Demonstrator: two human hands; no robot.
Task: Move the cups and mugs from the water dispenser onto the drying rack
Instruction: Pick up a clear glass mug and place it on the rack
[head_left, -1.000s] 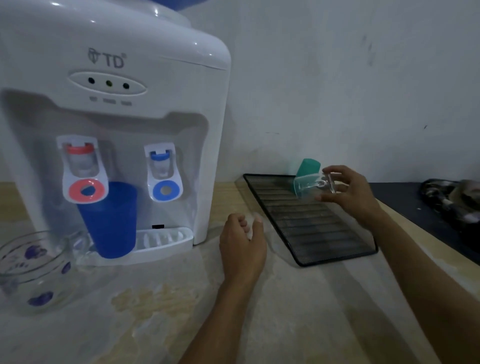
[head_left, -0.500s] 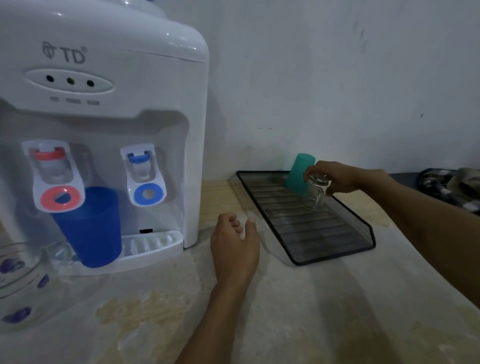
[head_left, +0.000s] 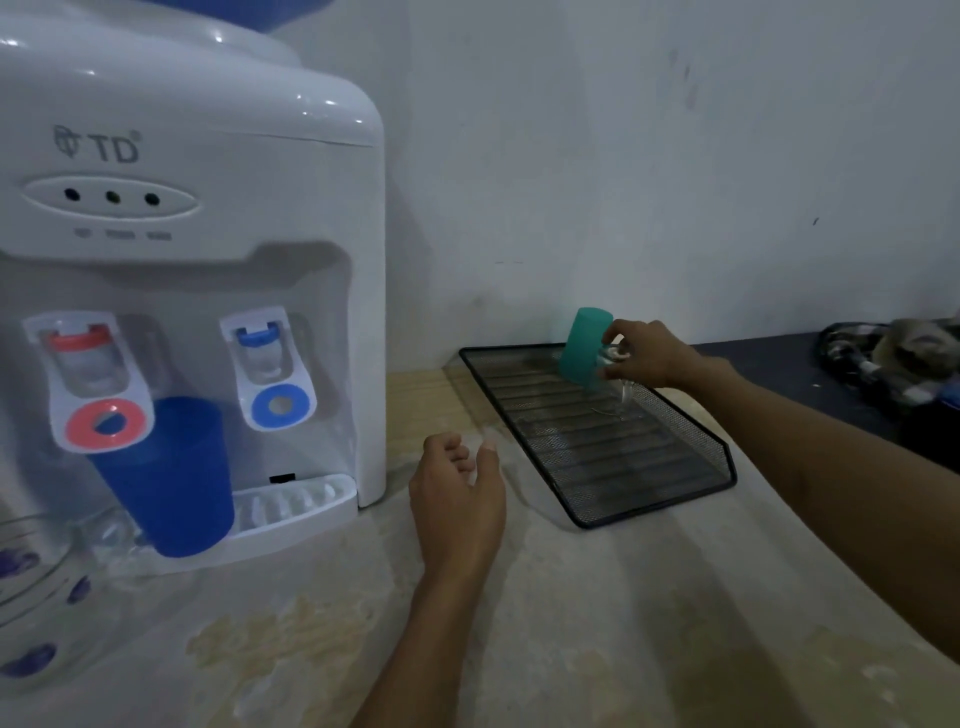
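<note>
A white water dispenser (head_left: 187, 291) stands at the left of a pale counter (head_left: 597, 623), a blue cup (head_left: 166, 475) on its drip tray under the red tap, while a black mesh drying rack (head_left: 644, 462) lies to its right against the wall. The person's right hand (head_left: 647, 353) reaches over the rack's far end, fingers pinched on a clear glass cup (head_left: 621, 387) held mouth-down just beside an upturned teal cup (head_left: 586, 345). The left hand (head_left: 460, 499) hovers between dispenser and rack, fingers loosely curled, holding nothing.
</note>
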